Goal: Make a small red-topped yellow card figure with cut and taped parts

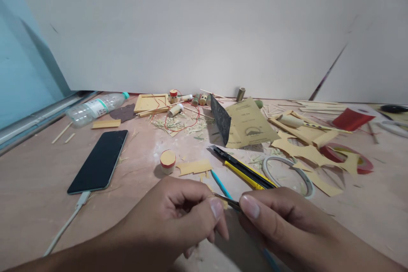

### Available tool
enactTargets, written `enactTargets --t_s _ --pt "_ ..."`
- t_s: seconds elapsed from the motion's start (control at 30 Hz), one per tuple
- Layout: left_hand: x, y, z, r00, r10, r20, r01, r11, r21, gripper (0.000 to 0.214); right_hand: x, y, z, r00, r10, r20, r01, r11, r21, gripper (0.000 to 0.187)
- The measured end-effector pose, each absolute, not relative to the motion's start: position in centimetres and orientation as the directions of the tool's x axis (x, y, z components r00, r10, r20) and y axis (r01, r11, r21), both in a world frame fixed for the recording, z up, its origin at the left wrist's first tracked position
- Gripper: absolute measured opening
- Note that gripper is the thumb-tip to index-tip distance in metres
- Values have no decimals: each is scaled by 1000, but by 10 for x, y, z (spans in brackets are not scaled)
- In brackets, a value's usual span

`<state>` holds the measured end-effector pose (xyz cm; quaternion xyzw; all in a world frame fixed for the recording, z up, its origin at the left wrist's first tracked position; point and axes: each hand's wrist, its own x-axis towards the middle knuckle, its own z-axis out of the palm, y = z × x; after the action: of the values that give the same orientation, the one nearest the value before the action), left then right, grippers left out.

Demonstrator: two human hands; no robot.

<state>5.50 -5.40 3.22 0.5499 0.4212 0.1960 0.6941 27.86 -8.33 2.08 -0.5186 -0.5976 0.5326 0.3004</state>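
My right hand (277,221) is closed, thumb on top, around a dark slim pointed tool (228,199); its exact kind is unclear. The tool's tip reaches the fingertips of my left hand (188,212), which are pinched together. Whatever the left fingers hold is too small and hidden to name. Just beyond them lies a strip of tan card (194,167) with cut edges. A blue stick (219,182) runs under the tool. To the right rests a black and yellow utility knife (242,168), blade extended. A short round piece with a red rim (168,161) stands behind my left hand.
A phone (98,161) on a cable and a plastic bottle (95,109) lie left. Folded sandpaper (250,123) stands mid-table. Tape rolls (267,168), cut card (306,151) and a red spool (352,119) are right. Shavings and small wooden trays (151,103) line the back near the wall.
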Motion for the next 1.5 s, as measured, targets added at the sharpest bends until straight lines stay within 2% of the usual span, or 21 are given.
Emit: enactTargets --t_s 0.27,0.4,0.53,0.73,1.03,1.2,1.3,1.5 --pt "55 -54 29 577 730 -366 207 303 930 37 277 -82 22 -235 955 -181 257 -119 -959 63" --pt "54 -54 29 586 723 -366 204 306 930 38 279 -79 18 -269 942 -199 205 -146 -968 60" --pt "53 -54 23 637 692 -340 180 296 938 42 277 -79 16 -297 929 -221 172 -176 -969 48" --pt "52 -53 18 668 646 -368 253 267 930 41 270 -80 15 -309 918 -250 169 -205 -964 27" --pt "55 -52 24 607 744 -279 388 29 921 28 268 -81 10 -294 917 -270 182 -223 -958 29" --pt "56 -53 24 628 752 -201 396 -86 914 20 264 -80 18 -302 902 -309 239 -242 -940 32" --pt "58 -53 22 681 714 -162 396 -173 902 17 262 -79 20 -329 881 -340 247 -267 -931 31" --pt "59 -53 20 672 721 -168 361 -121 925 23 260 -80 18 -350 874 -338 202 -281 -938 28"
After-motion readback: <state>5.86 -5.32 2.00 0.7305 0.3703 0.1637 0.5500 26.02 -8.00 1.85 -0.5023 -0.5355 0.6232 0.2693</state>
